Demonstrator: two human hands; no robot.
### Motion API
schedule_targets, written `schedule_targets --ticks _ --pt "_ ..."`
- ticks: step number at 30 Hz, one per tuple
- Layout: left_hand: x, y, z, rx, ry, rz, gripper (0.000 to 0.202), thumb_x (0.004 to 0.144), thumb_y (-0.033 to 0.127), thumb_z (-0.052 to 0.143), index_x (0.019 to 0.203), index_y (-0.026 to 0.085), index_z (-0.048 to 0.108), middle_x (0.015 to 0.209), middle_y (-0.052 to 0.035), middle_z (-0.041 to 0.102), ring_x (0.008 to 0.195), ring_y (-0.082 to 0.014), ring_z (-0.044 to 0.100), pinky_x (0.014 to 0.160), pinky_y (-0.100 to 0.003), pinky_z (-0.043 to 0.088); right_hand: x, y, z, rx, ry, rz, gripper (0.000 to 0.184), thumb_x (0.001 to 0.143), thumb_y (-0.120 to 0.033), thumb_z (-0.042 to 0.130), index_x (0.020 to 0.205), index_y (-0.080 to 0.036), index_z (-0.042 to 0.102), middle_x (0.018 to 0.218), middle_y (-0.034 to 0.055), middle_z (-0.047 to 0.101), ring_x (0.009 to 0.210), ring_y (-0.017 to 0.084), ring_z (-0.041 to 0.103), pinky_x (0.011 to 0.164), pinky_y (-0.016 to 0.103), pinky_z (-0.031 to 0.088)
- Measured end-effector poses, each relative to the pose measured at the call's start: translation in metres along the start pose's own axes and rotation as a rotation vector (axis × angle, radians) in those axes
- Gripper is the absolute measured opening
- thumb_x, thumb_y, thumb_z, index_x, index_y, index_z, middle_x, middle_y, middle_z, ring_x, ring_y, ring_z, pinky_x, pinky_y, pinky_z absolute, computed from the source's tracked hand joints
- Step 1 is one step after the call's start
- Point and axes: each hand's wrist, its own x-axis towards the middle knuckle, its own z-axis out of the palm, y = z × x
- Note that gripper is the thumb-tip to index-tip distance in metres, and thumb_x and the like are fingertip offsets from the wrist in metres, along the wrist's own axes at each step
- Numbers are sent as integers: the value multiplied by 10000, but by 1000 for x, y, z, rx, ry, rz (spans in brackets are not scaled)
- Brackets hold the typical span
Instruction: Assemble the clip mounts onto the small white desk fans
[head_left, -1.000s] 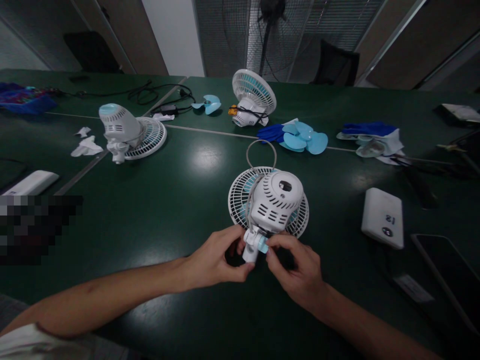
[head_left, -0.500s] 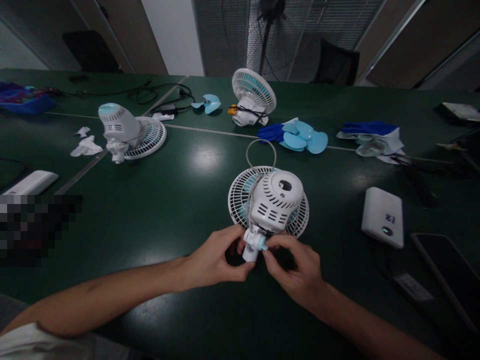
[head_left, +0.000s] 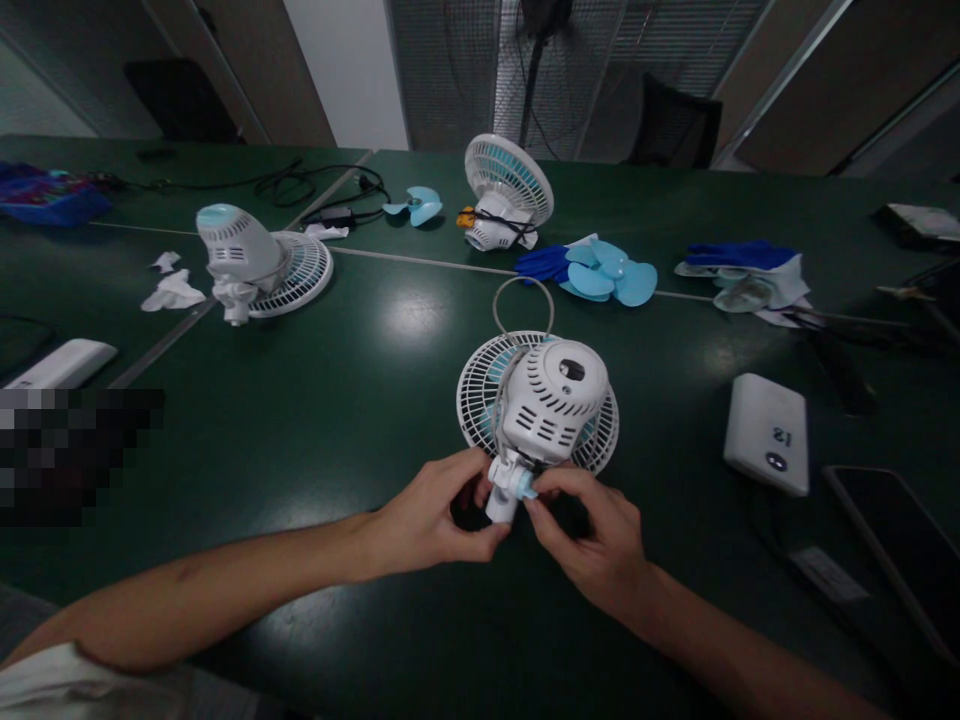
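A small white fan [head_left: 551,400] lies face down on the dark green table [head_left: 360,400], its round grille flat and its motor housing facing up. My left hand [head_left: 431,520] pinches the white neck bracket [head_left: 501,495] below the housing. My right hand [head_left: 592,535] grips a small light-blue knob [head_left: 527,490] on the bracket's right side with thumb and forefinger. A thin cable loop [head_left: 523,305] lies just beyond the grille.
Two more white fans lie further off, one at the left [head_left: 255,262] and one at the back [head_left: 504,195]. Loose blue blades [head_left: 607,275], a smaller blade [head_left: 416,207], blue gloves [head_left: 731,255], a white power bank [head_left: 769,432], a dark tablet [head_left: 892,550], and paper scraps [head_left: 174,292] are scattered around.
The blue knob under my right fingers shows less than a second ago. Both hands stay in place on the bracket.
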Motion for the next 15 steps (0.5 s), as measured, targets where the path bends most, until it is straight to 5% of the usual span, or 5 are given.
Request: schedule_targets --ticks 15 --pt "-1 0 0 12 -3 -8 259 835 293 755 951 185 551 864 10 560 730 -125 504 625 -242 394 3 -2 0 -47 25 -11 84 965 -154 637 1007 -223 611 816 -14 714 683 128 718 656 240 578"
